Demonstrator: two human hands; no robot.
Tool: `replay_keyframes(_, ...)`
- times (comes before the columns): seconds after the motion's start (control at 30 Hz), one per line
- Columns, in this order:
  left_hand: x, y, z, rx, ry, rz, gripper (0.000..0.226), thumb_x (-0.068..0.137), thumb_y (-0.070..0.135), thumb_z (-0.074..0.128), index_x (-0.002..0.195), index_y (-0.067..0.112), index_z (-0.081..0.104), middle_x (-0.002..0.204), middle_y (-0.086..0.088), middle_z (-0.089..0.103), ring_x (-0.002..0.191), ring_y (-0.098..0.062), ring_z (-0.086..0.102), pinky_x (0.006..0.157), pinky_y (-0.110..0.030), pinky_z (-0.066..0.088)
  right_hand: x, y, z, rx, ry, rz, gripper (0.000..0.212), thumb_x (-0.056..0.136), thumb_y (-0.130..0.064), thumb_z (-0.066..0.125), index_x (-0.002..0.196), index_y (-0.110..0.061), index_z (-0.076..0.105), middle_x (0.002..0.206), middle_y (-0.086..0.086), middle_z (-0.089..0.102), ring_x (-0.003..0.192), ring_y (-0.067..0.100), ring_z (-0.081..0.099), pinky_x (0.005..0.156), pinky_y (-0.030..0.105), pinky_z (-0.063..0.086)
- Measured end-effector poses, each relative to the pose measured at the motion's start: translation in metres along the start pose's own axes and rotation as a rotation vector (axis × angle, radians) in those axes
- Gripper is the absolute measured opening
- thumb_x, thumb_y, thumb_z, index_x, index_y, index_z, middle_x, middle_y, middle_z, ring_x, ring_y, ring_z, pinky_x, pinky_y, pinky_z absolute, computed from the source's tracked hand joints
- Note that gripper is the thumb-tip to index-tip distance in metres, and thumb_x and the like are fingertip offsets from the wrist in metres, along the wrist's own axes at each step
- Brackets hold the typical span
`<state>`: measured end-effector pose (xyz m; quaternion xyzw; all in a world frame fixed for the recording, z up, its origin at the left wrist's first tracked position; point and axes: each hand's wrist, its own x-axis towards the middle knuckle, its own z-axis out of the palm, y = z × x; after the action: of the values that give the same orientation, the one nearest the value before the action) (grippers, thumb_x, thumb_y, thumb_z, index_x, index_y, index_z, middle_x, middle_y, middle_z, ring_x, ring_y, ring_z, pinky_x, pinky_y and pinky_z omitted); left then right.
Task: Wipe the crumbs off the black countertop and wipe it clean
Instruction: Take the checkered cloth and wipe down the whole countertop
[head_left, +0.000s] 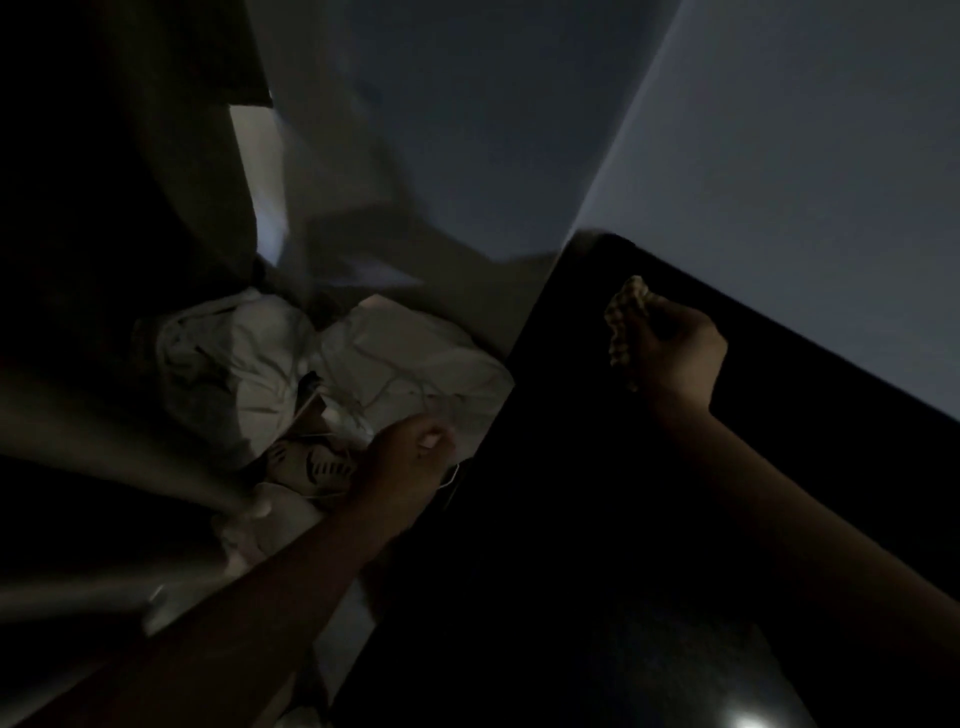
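Black countertop (571, 519), one slab, fills the right and lower part of the view and is very dark. Whether crumbs lie on it cannot be told. Its far edge runs along one grey wall (779, 156), and its left edge slants from the far corner down toward the bottom of the view. Most of the surface between the two arms shows nothing standing on it, only a small glint of light at the bottom.

Just beside the left edge, lower down, sits one white bag (415, 353), crumpled and open, with a piece of dark-striped paper (311, 467) inside.

Two hands show. The left hand (405, 462) hangs over the bag near the counter's edge, fingers curled, pinching the bag's thin pale rim. The right hand (675, 353) is over the counter's far part, near the wall, fingers closed round one bunched checked cloth (623, 312).
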<state>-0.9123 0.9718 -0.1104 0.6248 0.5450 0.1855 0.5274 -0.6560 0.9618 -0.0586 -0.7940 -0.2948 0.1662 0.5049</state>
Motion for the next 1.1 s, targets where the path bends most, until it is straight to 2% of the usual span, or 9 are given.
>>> replay_keyframes(0.13,0.023,0.005,0.03,-0.05,-0.029,-0.025,0.014,0.086,0.03,0.065,0.077,0.02,0.065,0.068,0.008,0.064,0.072,-0.017,0.065,0.064,-0.029,0.048,0.062,0.016,0.022,-0.152,0.053,-0.087,0.025,0.089,-0.036,0.061,0.099,-0.018,0.074,0.087,-0.005,0.073,0.077,0.005,0.07,0.075,0.027,0.059)
replay_keyframes(0.27,0.042,0.009,0.044,-0.1,0.006,-0.002,0.009,0.085,0.027,0.067,0.076,0.027,0.069,0.069,0.014,0.068,0.069,0.0,0.063,0.06,-0.013,0.043,0.114,0.03,0.046,-0.208,-0.017,-0.119,0.021,0.093,-0.021,0.059,0.097,-0.003,0.069,0.094,0.008,0.068,0.08,0.011,0.065,0.073,0.009,0.05)
replay_keyframes(0.4,0.055,0.014,0.053,-0.197,0.006,0.046,0.006,0.084,0.018,0.069,0.084,0.022,0.073,0.079,0.016,0.07,0.075,0.007,0.063,0.063,-0.005,0.041,0.153,0.043,0.06,-0.411,-0.031,-0.215,0.032,0.086,-0.034,0.061,0.104,-0.01,0.073,0.102,0.011,0.07,0.093,0.024,0.066,0.089,0.033,0.053)
replay_keyframes(0.47,0.062,0.016,0.057,-0.222,-0.006,0.055,0.01,0.083,0.017,0.07,0.086,0.026,0.072,0.083,0.017,0.069,0.079,0.007,0.063,0.065,-0.005,0.042,0.16,0.048,0.066,-0.427,-0.014,-0.206,0.039,0.083,-0.041,0.064,0.104,-0.009,0.074,0.103,0.012,0.07,0.095,0.025,0.066,0.092,0.033,0.051)
replay_keyframes(0.57,0.073,0.017,0.061,-0.168,-0.033,0.081,0.018,0.083,0.019,0.071,0.088,0.035,0.066,0.089,0.017,0.067,0.082,0.007,0.062,0.068,-0.006,0.044,0.154,0.049,0.069,-0.47,-0.013,-0.22,0.03,0.088,-0.023,0.065,0.105,0.002,0.071,0.11,0.02,0.063,0.103,0.033,0.058,0.091,0.025,0.038)
replay_keyframes(0.67,0.077,0.016,0.061,-0.129,-0.056,0.096,0.018,0.082,0.019,0.072,0.093,0.032,0.067,0.095,0.017,0.065,0.083,0.008,0.061,0.068,-0.005,0.044,0.142,0.054,0.064,-0.495,-0.141,-0.342,0.024,0.089,-0.013,0.063,0.106,0.003,0.07,0.116,0.021,0.06,0.109,0.034,0.054,0.09,0.017,0.031)
replay_keyframes(0.8,0.074,0.016,0.061,-0.128,-0.063,0.109,0.021,0.084,0.016,0.07,0.098,0.031,0.067,0.1,0.015,0.064,0.084,0.008,0.061,0.068,-0.005,0.044,0.132,0.054,0.052,-0.499,-0.313,-0.521,0.021,0.08,-0.02,0.071,0.09,-0.002,0.076,0.102,0.02,0.068,0.097,0.032,0.063,0.086,0.021,0.039)
replay_keyframes(0.97,0.078,0.011,0.057,-0.139,-0.128,0.142,0.024,0.085,0.016,0.069,0.099,0.035,0.065,0.104,0.015,0.063,0.088,0.006,0.061,0.072,-0.006,0.044,0.132,0.049,0.036,-0.406,-0.036,-0.397,0.017,0.088,-0.015,0.066,0.093,-0.001,0.074,0.099,0.014,0.071,0.093,0.027,0.066,0.078,0.019,0.041)
replay_keyframes(1.1,0.079,0.009,0.058,-0.17,-0.129,0.149,0.022,0.079,0.027,0.07,0.1,0.029,0.067,0.104,0.009,0.065,0.089,0.004,0.062,0.074,-0.009,0.046,0.112,0.065,0.04,-0.375,-0.019,-0.331,0.023,0.086,-0.025,0.07,0.1,-0.007,0.076,0.102,0.01,0.07,0.097,0.023,0.064,0.083,0.017,0.041)
